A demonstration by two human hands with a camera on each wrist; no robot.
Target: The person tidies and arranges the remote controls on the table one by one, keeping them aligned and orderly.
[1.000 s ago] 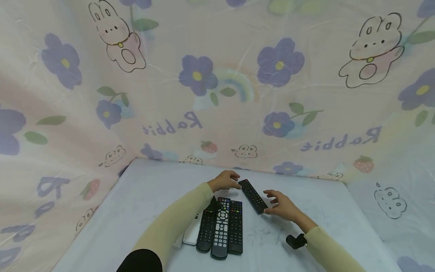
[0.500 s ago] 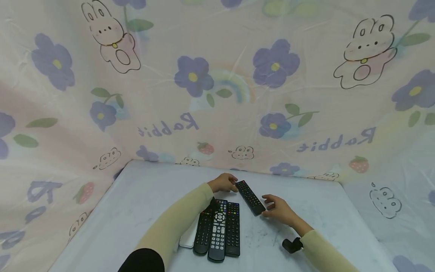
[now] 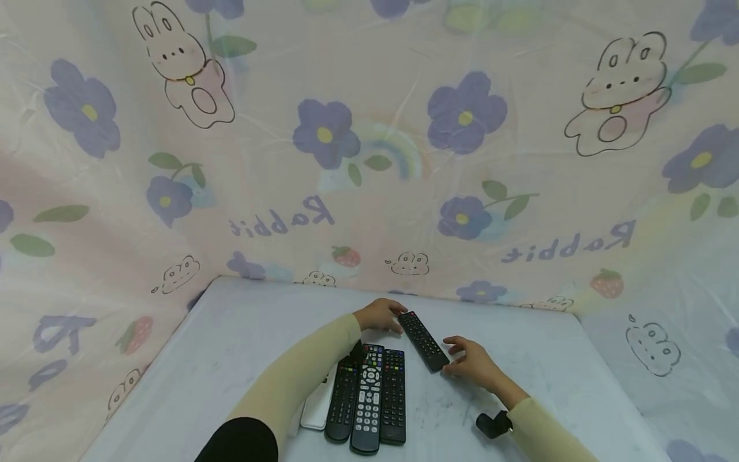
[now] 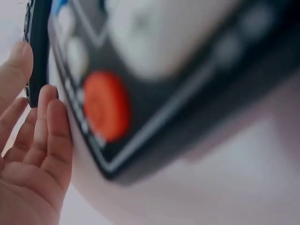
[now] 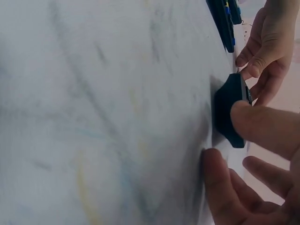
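Observation:
A slim black remote control (image 3: 424,341) lies slantwise on the white table, between the two hands. The left hand (image 3: 380,315) is at its far end, its thumb (image 4: 21,58) against the remote and its other fingers reaching past the end. At the near end, the right hand (image 3: 475,364) touches the remote with its thumb (image 5: 248,117), while the other fingers are spread apart from it. Left of this remote, several more lie side by side: a black one (image 3: 394,401), one with pale buttons (image 3: 367,410), another black one (image 3: 341,404) and a white one (image 3: 315,407).
The white tabletop (image 3: 491,327) ends at a patterned curtain (image 3: 392,192) behind and at both sides. A black wrist device (image 3: 493,425) sits at the right sleeve. In the left wrist view, a remote's red button (image 4: 107,107) looms close and blurred.
The head view has shifted slightly, so the scene slides left and down. Both hands stay at the two ends of the slim remote, which has barely moved relative to the others.

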